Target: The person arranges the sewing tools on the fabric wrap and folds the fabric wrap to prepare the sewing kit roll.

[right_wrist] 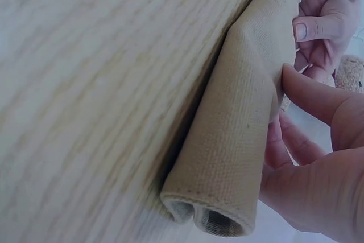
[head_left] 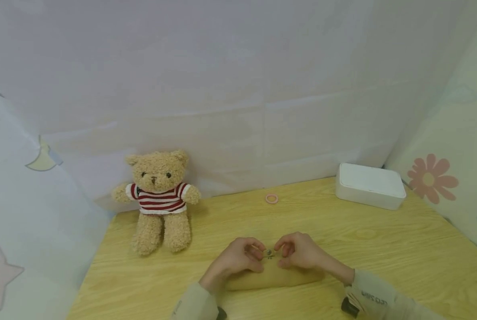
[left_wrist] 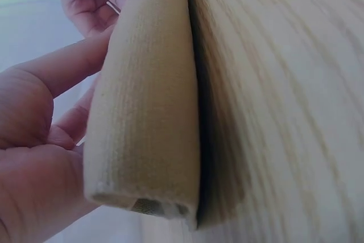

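A tan cloth roll point(head_left: 276, 278) lies crosswise on the table near its front edge. Its open end shows as layered fabric in the left wrist view and again in the right wrist view. At the middle of its far edge is a small round metal fastener point(head_left: 269, 253). My left hand point(head_left: 238, 258) grips the roll left of this fastener, fingers bent along the far side and thumb on top. On the other side of it, my right hand point(head_left: 302, 251) holds the roll between thumb and curled fingers. The fingertips behind the cloth are partly hidden in both wrist views.
At the back left a teddy bear point(head_left: 162, 200) in a striped shirt leans against the wall cloth. A pink ring point(head_left: 272, 198) lies near the table's far edge. A white box point(head_left: 370, 186) stands at the back right. The wooden table point(head_left: 382, 249) extends around the roll.
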`<action>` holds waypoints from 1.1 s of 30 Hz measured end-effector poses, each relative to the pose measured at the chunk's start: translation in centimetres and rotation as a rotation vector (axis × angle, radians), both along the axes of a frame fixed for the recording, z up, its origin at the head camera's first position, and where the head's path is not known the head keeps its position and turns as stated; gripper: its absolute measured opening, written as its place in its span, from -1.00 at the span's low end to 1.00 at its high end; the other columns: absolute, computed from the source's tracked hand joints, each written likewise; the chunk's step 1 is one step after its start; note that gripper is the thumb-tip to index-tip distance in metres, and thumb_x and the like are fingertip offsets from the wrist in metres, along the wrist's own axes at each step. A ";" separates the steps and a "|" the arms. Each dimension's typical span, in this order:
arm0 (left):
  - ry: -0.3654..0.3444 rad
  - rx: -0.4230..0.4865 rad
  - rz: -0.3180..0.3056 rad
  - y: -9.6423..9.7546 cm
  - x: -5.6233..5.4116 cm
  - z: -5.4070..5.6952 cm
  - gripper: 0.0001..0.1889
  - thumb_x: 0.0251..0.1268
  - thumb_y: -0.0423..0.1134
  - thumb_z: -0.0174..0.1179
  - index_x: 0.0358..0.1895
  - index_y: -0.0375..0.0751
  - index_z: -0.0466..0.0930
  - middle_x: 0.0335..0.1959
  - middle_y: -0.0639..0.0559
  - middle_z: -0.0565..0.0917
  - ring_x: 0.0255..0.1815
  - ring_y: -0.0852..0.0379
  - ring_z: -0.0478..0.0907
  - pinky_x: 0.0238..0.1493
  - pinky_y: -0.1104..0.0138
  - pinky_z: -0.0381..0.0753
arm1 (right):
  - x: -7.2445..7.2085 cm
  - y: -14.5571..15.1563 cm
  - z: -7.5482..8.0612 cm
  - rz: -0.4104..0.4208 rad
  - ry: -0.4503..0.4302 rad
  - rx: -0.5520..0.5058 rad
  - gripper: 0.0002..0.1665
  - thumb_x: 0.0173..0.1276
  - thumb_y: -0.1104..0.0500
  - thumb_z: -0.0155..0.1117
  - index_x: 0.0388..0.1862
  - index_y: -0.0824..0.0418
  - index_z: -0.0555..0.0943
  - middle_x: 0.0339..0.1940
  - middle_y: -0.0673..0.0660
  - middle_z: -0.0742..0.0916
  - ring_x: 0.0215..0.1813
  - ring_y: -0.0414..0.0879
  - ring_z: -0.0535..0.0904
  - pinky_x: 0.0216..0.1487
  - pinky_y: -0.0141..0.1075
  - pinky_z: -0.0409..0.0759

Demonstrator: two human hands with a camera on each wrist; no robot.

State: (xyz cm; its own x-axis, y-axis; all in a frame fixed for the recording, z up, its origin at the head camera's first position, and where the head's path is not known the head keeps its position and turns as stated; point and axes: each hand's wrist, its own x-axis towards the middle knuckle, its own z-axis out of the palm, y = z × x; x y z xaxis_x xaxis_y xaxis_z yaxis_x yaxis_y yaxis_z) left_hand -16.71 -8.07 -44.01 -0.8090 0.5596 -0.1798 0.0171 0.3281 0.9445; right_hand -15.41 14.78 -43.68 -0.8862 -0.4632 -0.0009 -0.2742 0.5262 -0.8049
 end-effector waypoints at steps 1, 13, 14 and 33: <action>-0.013 0.006 0.003 0.0 -0.1 -0.1 -0.58 -0.12 -0.54 0.37 -0.08 -0.32 0.58 -0.25 -0.12 0.62 -0.31 0.08 0.58 -0.16 0.21 0.59 | 0.0 0.0 -0.1 -0.005 -0.005 0.001 -0.60 -0.02 0.26 0.54 -0.17 0.33 0.65 -0.49 0.02 0.64 -0.45 -0.23 0.52 -0.37 -0.36 0.51; -0.017 0.016 0.011 0.2 -0.2 -0.4 -0.60 -0.11 -0.54 0.37 -0.10 -0.30 0.59 -0.27 -0.13 0.61 -0.25 0.04 0.54 -0.20 0.23 0.59 | 0.1 -0.3 -0.4 -0.019 0.017 0.022 -0.66 -0.03 0.26 0.54 -0.23 0.23 0.65 -0.46 -0.01 0.64 -0.42 -0.20 0.52 -0.37 -0.35 0.49; -0.002 0.010 0.011 0.3 -0.2 -0.3 -0.61 -0.10 -0.53 0.38 -0.10 -0.28 0.59 -0.27 -0.12 0.62 -0.24 0.04 0.54 -0.20 0.23 0.58 | 0.1 -0.3 -0.4 -0.013 0.025 0.022 -0.67 -0.02 0.26 0.53 -0.24 0.23 0.65 -0.46 -0.01 0.64 -0.42 -0.22 0.51 -0.38 -0.36 0.49; 0.180 -0.047 0.030 0.4 0.8 -0.4 -0.77 -0.07 -0.50 0.39 -0.27 -0.26 0.68 -0.32 -0.02 0.66 -0.34 0.12 0.61 -0.28 0.36 0.60 | 0.7 -0.5 -0.3 0.039 0.081 -0.082 -0.77 0.01 0.35 0.49 -0.32 0.22 0.67 -0.40 0.05 0.69 -0.48 -0.26 0.50 -0.45 -0.41 0.49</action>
